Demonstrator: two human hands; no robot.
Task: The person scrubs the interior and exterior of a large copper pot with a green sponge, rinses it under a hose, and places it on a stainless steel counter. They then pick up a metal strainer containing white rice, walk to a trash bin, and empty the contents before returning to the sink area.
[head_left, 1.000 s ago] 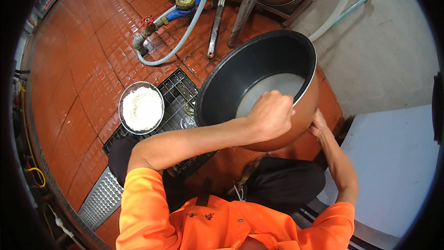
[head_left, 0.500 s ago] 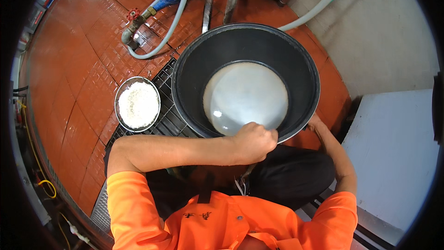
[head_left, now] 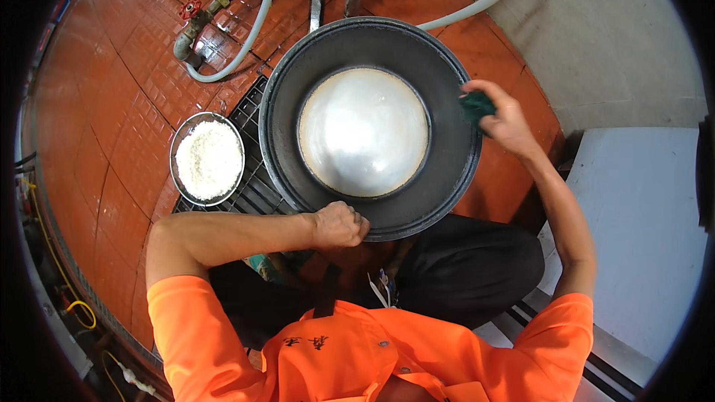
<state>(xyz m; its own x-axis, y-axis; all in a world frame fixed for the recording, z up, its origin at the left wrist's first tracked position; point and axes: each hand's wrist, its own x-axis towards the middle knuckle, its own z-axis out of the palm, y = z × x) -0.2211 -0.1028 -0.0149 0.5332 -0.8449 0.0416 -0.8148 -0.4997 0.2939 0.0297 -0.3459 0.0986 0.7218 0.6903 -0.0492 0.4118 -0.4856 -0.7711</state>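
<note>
A large, deep dark-grey pot [head_left: 372, 46] stands before me, its round bottom pale and shiny. My left hand [head_left: 339, 225] is closed on the pot's near rim. At the right rim, my right hand [head_left: 510, 120] grips a dark green scouring pad [head_left: 475, 106], pressed against the upper edge and slightly smeared by motion. Whether any liquid covers the pot's bottom, I cannot tell.
To the left, a round bowl [head_left: 176, 171] of white rice-like grains rests on a black floor grate [head_left: 252, 123]. Beyond are a red-handled valve [head_left: 191, 9] and a pale hose [head_left: 257, 37]. A pale flat panel [head_left: 633, 208] stands at right.
My right hand has come up from beneath the pot's right side to its rim, with the green pad now visible. The pot and my left hand sit farther left in the picture.
</note>
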